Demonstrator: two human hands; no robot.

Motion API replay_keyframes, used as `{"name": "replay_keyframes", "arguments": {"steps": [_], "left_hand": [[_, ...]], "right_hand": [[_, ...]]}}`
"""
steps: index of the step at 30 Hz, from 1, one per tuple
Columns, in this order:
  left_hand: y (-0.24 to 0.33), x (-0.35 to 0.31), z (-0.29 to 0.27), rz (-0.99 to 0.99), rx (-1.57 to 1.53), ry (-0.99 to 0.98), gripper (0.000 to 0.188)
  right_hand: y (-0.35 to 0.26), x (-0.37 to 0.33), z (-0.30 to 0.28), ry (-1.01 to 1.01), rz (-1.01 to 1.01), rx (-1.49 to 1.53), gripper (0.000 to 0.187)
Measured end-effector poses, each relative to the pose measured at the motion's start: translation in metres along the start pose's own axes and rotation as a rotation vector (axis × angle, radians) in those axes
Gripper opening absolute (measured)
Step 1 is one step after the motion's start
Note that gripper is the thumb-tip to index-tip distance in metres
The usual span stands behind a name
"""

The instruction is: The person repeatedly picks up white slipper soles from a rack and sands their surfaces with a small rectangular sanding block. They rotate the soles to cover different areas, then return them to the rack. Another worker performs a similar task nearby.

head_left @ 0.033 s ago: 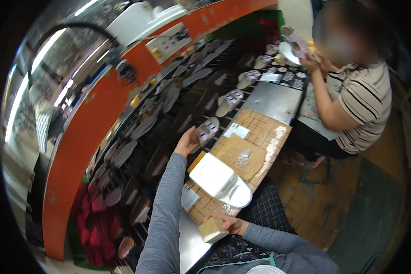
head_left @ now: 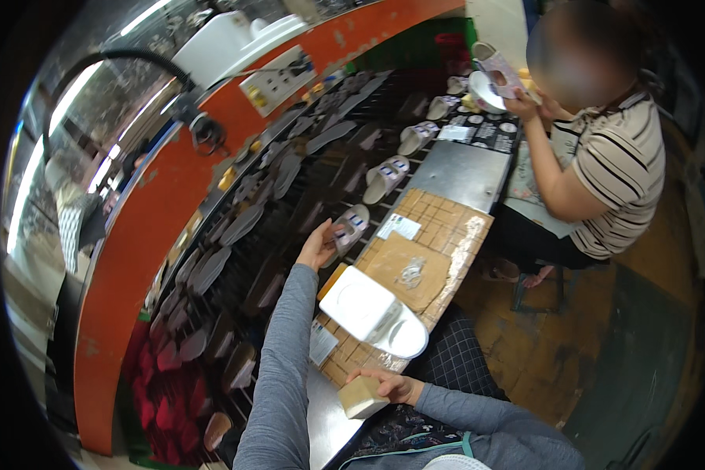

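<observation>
My left hand (head_left: pixel 316 244) reaches out over the rack and grips the near side of a pale slide sandal (head_left: pixel 351 229) with patterned straps. Its fingers are partly hidden by the sandal, which sits at the rack's edge. Close to my body, my right hand (head_left: pixel 399 387) is closed round a beige block (head_left: pixel 363 398) with a paler underside, above the bench's near end. Between my hands a white plastic container (head_left: pixel 359 304) with a rounded, open tray-like front (head_left: pixel 403 335) rests on the taped cardboard (head_left: pixel 464 235) covering the bench.
More slide sandals (head_left: pixel 386 178) line the rack's edge. Grey soles (head_left: pixel 243 223) fill the dark rack, backed by an orange panel (head_left: pixel 125 243). A flat brown piece (head_left: pixel 407 270) lies on the cardboard. At right, a seated person (head_left: pixel 615 176) holds another sandal (head_left: pixel 503 69) near a white bowl (head_left: pixel 486 92).
The whole view has shifted slightly, so things appear a little further left. My hands keep their places on the sandal and the block.
</observation>
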State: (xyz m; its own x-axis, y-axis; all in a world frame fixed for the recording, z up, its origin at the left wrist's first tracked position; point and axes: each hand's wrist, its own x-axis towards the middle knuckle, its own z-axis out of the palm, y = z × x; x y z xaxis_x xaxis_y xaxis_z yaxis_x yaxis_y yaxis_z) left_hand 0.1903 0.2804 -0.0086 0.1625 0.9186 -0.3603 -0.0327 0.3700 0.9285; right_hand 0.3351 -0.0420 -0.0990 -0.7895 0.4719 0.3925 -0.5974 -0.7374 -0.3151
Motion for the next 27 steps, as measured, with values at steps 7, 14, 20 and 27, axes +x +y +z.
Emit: {"name": "replay_keyframes", "arguments": {"steps": [7,14,20,27], "left_hand": [[0.018,-0.012,-0.009,0.126,-0.6,0.136,0.038],[0.009,-0.24,-0.011,0.814,-0.662,-0.069,0.031],[-0.088,-0.363,0.008,0.838,-0.336,0.59,0.041],[-0.168,-0.417,-0.01,0.451,0.684,0.622,0.044]], "right_hand": [[-0.001,0.001,0.0,0.02,0.0,0.014,0.077],[0.001,0.002,0.0,-0.066,-0.022,0.073,0.073],[-0.031,-0.042,0.049,0.216,-0.167,-0.539,0.069],[-0.082,-0.084,0.097,1.08,-0.903,-1.873,0.039]]}}
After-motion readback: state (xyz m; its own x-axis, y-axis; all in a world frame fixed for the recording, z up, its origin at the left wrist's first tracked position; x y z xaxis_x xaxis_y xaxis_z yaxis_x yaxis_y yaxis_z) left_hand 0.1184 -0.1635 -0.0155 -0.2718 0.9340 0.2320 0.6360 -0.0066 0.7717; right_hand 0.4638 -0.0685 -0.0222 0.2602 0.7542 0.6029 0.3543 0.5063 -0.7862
